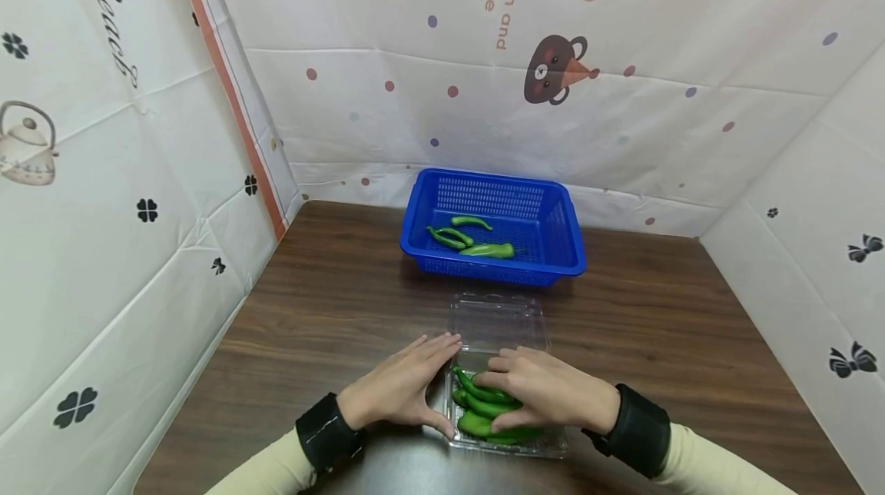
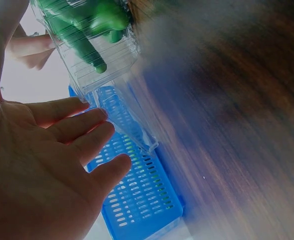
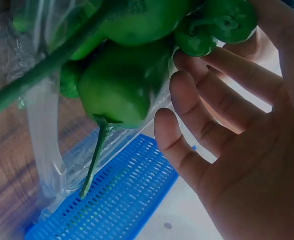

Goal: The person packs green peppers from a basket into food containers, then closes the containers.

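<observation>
Several green peppers lie in a clear plastic clamshell box, whose lid is folded back towards the blue basket. My left hand lies along the box's left side, its thumb at the near corner and its fingers extended at the far one. Over the peppers arches my right hand, bent fingers on the far side and thumb on the near one, holding some of them. In the right wrist view, fingertips sit by the peppers, and one long stem sticks out past the box's edge.
A blue plastic basket stands behind the box, with several green peppers inside towards its left. Beneath everything is a dark wooden table. Patterned white sheets close off the back and both sides.
</observation>
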The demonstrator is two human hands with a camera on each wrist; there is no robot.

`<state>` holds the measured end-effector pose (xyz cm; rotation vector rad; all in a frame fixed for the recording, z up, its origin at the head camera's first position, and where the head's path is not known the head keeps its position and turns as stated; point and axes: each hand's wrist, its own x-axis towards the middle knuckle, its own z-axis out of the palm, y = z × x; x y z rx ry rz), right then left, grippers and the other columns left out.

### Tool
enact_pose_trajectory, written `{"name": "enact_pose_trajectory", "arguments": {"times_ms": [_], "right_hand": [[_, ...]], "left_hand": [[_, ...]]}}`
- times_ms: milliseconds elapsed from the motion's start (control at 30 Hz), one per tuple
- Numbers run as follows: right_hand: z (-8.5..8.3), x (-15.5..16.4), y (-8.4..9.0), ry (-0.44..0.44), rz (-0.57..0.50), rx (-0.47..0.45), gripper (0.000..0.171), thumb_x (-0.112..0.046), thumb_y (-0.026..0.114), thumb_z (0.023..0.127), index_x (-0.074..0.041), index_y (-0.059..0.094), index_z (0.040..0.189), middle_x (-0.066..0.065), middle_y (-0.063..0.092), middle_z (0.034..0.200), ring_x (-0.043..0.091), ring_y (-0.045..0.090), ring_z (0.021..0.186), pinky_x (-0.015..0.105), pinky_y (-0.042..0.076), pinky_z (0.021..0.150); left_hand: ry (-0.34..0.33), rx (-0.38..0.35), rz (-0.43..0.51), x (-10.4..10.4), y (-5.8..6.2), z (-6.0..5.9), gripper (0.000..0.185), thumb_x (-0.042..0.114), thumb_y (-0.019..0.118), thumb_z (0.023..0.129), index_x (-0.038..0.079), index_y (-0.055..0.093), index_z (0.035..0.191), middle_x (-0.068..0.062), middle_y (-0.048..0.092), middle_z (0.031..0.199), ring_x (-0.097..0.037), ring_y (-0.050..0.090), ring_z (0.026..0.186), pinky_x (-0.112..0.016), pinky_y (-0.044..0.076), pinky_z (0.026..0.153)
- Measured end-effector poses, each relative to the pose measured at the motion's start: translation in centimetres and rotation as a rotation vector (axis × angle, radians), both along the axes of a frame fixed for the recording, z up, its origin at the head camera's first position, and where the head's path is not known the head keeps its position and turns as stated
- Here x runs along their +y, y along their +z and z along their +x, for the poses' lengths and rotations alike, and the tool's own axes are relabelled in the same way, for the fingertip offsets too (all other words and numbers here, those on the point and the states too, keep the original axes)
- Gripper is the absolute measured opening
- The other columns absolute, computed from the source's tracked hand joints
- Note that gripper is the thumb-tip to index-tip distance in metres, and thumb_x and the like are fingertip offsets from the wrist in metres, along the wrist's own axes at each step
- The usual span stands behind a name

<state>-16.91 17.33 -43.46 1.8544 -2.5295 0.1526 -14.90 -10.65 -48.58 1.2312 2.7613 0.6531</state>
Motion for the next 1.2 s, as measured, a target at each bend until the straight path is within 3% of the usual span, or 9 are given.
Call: {"name": "enact_pose_trajectory", "arguments": {"times_ms": [633, 867, 1000, 1200], "right_hand": [[0.1, 0.2, 0.1, -0.026, -0.007, -0.012, 0.056, -0.06, 0.065, 0.094, -0.016, 0.07, 0.128, -0.004, 0.067, 0.109, 0.01, 0.061, 0.095, 0.032, 0.054, 0.079], [-0.4, 0.2, -0.1, -0.026, -0.03, -0.057, 0.061, -0.065, 0.065, 0.092, -0.015, 0.071, 0.128, -0.006, 0.064, 0.101, 0.001, 0.053, 0.082, 0.022, 0.048, 0.07], [-1.1, 0.2, 0.2, -0.046, -0.041, -0.091, 0.067, -0.067, 0.065, 0.09, -0.014, 0.07, 0.13, -0.005, 0.065, 0.1, 0.0, 0.055, 0.081, 0.02, 0.05, 0.069], [-2.6, 0.1, 1.2, -0.079, -0.049, -0.077, 0.067, -0.067, 0.065, 0.09, -0.014, 0.07, 0.131, -0.004, 0.066, 0.101, 0.005, 0.059, 0.084, 0.024, 0.053, 0.071]], "left_hand": [[-0.005, 0.016, -0.011, 0.1, 0.0, -0.1, 0.125, 0.076, 0.077, 0.07, -0.002, 0.034, 0.157, -0.018, 0.035, 0.163, -0.033, 0.034, 0.15, -0.054, 0.028, 0.121], [-0.017, -0.016, 0.009, -0.1, 0.4, -0.1, 0.124, 0.075, 0.077, 0.072, 0.0, 0.03, 0.16, -0.018, 0.031, 0.165, -0.033, 0.031, 0.151, -0.052, 0.026, 0.122], [0.01, -0.005, 0.041, -0.2, 0.7, -0.5, 0.122, 0.074, 0.076, 0.074, 0.003, 0.029, 0.161, -0.014, 0.03, 0.166, -0.033, 0.032, 0.151, -0.051, 0.027, 0.122], [0.115, 0.048, 0.106, -0.3, 1.3, -1.8, 0.114, 0.074, 0.071, 0.081, 0.004, 0.03, 0.161, -0.013, 0.03, 0.166, -0.031, 0.031, 0.152, -0.046, 0.028, 0.122]]}}
